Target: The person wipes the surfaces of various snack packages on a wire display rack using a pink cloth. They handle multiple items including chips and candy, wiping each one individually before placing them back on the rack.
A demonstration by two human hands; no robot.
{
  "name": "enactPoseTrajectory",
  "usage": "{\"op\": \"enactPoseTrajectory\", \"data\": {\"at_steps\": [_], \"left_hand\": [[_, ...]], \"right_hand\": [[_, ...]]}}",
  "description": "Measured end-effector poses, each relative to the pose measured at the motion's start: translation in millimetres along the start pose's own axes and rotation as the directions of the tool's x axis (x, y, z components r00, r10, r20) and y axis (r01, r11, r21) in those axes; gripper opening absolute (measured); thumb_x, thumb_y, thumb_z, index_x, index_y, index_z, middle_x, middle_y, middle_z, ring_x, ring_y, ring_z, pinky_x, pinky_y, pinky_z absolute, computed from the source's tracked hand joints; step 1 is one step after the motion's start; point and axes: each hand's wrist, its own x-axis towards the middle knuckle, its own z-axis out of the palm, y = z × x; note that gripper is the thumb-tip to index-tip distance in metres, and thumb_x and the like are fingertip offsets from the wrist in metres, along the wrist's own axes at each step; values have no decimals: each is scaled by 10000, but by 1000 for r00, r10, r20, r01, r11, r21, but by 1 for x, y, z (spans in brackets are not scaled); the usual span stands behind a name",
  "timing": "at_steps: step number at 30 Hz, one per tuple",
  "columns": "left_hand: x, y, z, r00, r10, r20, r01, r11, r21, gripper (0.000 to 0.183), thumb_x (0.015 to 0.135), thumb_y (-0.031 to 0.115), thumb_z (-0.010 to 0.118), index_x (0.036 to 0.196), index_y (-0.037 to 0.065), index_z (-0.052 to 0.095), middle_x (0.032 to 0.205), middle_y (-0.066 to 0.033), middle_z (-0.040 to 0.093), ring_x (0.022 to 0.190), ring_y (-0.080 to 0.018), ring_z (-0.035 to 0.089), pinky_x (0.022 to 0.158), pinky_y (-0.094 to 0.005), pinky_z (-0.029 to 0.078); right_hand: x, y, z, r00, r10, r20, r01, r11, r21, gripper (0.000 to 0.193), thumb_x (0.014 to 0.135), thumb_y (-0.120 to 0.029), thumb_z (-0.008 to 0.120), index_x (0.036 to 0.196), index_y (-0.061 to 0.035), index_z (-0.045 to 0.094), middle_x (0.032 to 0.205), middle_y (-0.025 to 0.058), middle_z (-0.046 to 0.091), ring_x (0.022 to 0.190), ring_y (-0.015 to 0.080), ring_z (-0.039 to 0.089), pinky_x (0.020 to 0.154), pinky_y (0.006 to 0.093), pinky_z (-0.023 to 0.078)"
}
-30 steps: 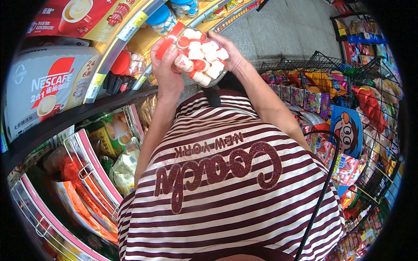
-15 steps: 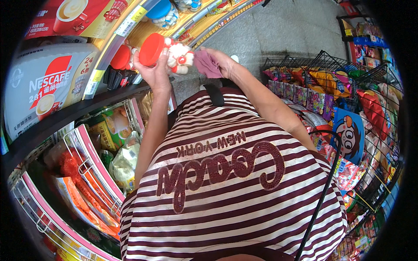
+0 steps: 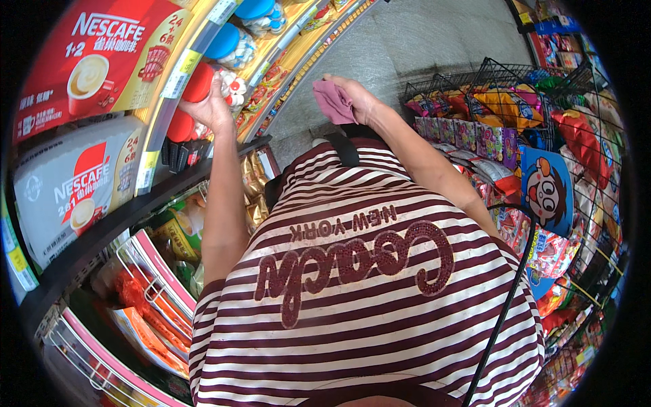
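My left hand grips a red-lidded clear jar of white and red sweets at the shelf's edge. The jar lies tilted, its lid turned toward the left. A second red-lidded jar is just below it, partly hidden by my wrist. Two blue-lidded jars, the closer one just above my fingers, stand farther along the shelf. In my right hand, held out over the floor to the right, is a crumpled mauve cloth.
Red and grey coffee boxes fill the left shelf, above wire racks of packets. On the right stands a black wire basket full of colourful snack bags. Grey floor tiles lie ahead between them.
My left hand has moved left with the red-lidded jar, from over the aisle to the shelf. My right hand has shifted slightly right with the cloth, away from the jar.
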Motion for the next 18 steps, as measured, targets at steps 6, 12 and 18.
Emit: {"op": "enactPoseTrajectory", "data": {"at_steps": [6,12,18], "left_hand": [[20,-11,13,999,39,-36,-32,981,194,922,680,117,922,1373,-39,334,1337,-230,542,1204,-290,570,1072,-416,454],[22,-15,21,990,75,-119,-47,975,217,989,675,214,926,1426,-56,342,1439,-274,454,1299,-380,478,1136,-502,350],[0,-9,15,999,34,10,-35,949,314,1068,741,188,889,1499,-53,177,1508,-308,287,1394,-410,333,1187,-514,278]], "right_hand": [[-13,-13,3,997,-33,-75,30,999,-41,389,1020,-360,516,1100,-16,679,800,108,688,603,190,645,510,305,531],[-15,-15,5,995,-77,-67,71,994,-82,393,1019,-354,516,1069,5,667,778,117,677,589,197,637,503,305,524],[-10,-18,6,993,-33,-115,27,998,-58,371,1013,-336,529,1034,9,663,782,129,677,594,197,640,517,307,532]]}}
